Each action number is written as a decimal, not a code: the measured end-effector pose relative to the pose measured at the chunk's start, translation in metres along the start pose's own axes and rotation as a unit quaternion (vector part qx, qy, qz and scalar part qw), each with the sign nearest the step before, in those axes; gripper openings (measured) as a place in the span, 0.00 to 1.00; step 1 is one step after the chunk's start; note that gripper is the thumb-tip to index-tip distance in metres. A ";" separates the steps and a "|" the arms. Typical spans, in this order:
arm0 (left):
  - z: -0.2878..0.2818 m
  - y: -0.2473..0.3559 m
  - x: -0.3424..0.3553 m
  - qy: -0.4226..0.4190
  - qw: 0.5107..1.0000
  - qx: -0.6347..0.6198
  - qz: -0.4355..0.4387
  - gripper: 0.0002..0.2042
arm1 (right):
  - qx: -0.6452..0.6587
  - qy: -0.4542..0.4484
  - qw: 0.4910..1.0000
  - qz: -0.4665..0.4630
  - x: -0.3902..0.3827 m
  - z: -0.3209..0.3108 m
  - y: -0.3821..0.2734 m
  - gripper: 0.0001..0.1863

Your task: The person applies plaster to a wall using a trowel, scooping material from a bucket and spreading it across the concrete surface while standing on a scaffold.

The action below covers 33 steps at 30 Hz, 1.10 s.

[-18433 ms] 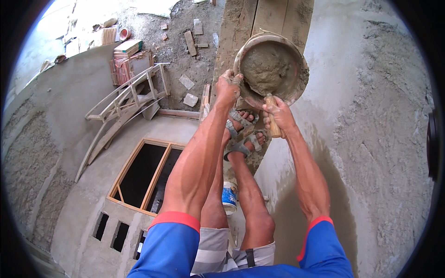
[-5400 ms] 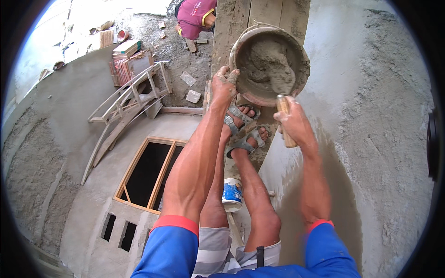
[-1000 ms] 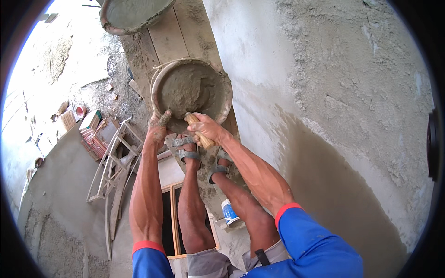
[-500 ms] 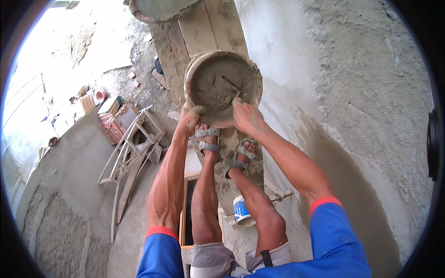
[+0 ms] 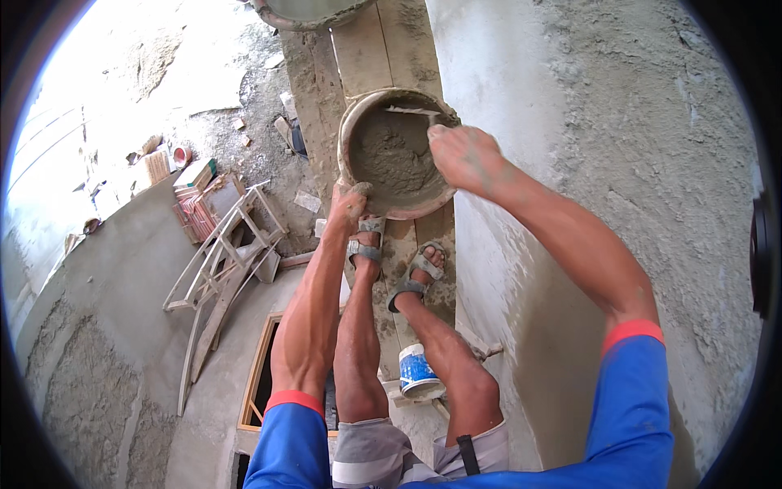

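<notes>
A round basin (image 5: pixel 345 147) with a thick, mortar-smeared rim holds wet grey mortar (image 5: pixel 393 159). My left hand (image 5: pixel 350 202) is closed on the basin's near-left rim, with mortar on the thumb. My right hand (image 5: pixel 468 159), smeared with mortar, is closed round the handle of a trowel (image 5: pixel 407 110) at the basin's right side. The trowel's blade shows edge-on as a thin light strip over the far part of the mortar. My fingers hide most of its handle.
Wooden planks (image 5: pixel 362 61) under my sandalled feet bear the basin and a second basin (image 5: pixel 305 23) beyond. A plastered wall (image 5: pixel 570 204) rises close on the right. Below are a blue-and-white bucket (image 5: pixel 418 375), a wooden frame (image 5: pixel 216 281) and stacked tiles (image 5: pixel 199 196).
My right hand has moved right and away from me with the trowel, whose blade now lies across the basin's far side. My left hand still grips the rim.
</notes>
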<state>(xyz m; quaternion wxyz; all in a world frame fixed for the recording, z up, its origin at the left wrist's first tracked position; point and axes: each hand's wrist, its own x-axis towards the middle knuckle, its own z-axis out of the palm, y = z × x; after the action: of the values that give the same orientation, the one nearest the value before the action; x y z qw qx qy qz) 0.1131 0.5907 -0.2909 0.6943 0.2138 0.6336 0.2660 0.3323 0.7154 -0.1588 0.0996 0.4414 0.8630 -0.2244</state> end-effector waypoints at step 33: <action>-0.029 -0.024 0.000 0.005 0.991 -0.103 -0.080 0.16 | 0.261 -0.036 0.963 0.055 -0.089 0.062 -0.031 0.21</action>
<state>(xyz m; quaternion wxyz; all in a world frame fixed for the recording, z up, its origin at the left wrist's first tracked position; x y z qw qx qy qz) 0.0861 0.5713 -0.3090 0.7286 0.0888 0.6212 0.2745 0.3585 0.6059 -0.1714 0.0243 0.4907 0.7449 -0.4514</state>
